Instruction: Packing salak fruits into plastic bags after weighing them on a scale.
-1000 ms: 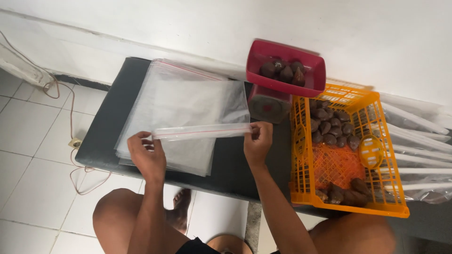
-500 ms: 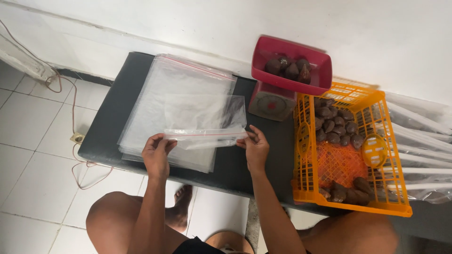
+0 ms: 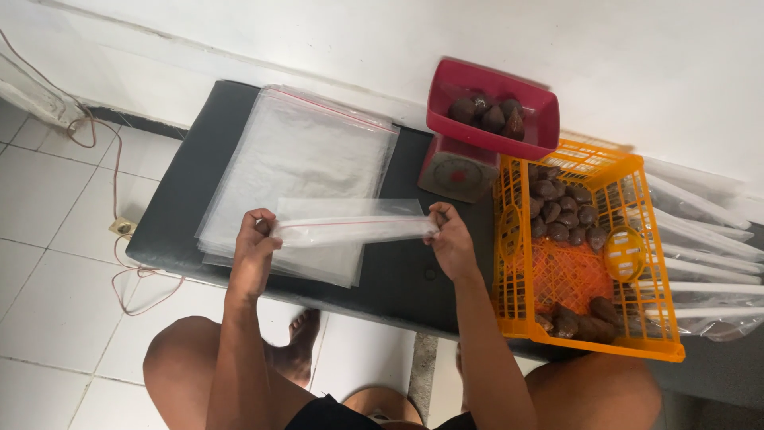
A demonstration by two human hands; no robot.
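A clear zip bag (image 3: pixel 350 224) with a red seal line is stretched flat between my two hands above a black bench (image 3: pixel 402 279). My left hand (image 3: pixel 256 243) pinches its left end, my right hand (image 3: pixel 450 237) pinches its right end. Under it lies a stack of clear zip bags (image 3: pixel 298 167). To the right stands an orange plastic crate (image 3: pixel 585 255) holding several brown scaly fruits (image 3: pixel 561 215). Behind it a red tray (image 3: pixel 492 107) with more of these fruits sits on a red kitchen scale (image 3: pixel 455 169).
Filled clear bags (image 3: pixel 708 255) lie right of the crate. A white wall runs along the back. A white tiled floor with a thin cable (image 3: pixel 95 151) and a socket (image 3: pixel 121 228) is on the left. My bare knees and a foot show below the bench.
Both hands have kept hold of the bag's ends and drawn it a little toward me, off the stack. The view has shifted slightly.
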